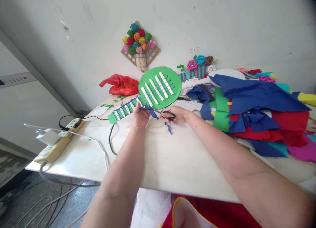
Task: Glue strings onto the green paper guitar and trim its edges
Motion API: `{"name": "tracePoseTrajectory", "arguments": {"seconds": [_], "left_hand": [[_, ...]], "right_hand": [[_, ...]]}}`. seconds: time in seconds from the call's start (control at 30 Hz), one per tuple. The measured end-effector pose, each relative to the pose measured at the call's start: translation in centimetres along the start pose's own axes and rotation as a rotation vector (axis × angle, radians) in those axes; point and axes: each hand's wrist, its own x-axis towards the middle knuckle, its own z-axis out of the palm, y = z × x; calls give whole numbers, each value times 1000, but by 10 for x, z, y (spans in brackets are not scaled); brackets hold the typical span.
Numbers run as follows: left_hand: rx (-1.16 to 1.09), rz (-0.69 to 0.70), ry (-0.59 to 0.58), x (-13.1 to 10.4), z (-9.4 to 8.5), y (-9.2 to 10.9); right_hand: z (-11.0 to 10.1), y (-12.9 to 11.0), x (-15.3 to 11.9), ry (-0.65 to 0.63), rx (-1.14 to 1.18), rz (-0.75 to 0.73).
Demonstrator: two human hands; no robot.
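Note:
A green paper lute (170, 99), with a round body, a neck, white paper strips and thin dark strings, is held up tilted over the table. My left hand (141, 116) grips it where the neck meets the body, thumb on the front face. Dark blue paper (153, 113) hangs along its lower edge by my fingers. My right hand (175, 114) is closed on dark-handled scissors (169, 115), whose blades point left at that blue paper. Below the scissors, a cut blue scrap (168, 128) shows above the table.
At the right is a heap of blue crepe paper (261, 93), red paper and green sheets. A power strip (59, 139) with cables sits at the left edge, and a red plastic bag (120, 85) lies by the wall. A paper-flower decoration (141, 61) hangs above.

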Motion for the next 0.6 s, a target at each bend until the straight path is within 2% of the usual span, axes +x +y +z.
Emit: {"name": "tracePoseTrajectory", "arguments": {"seconds": [0.37, 0.6], "left_hand": [[7, -4, 11, 1, -1, -1], [-13, 24, -7, 1, -1, -1]], "right_hand": [[3, 3, 0, -47, 56, -76], [3, 4, -1, -63, 110, -76]]}}
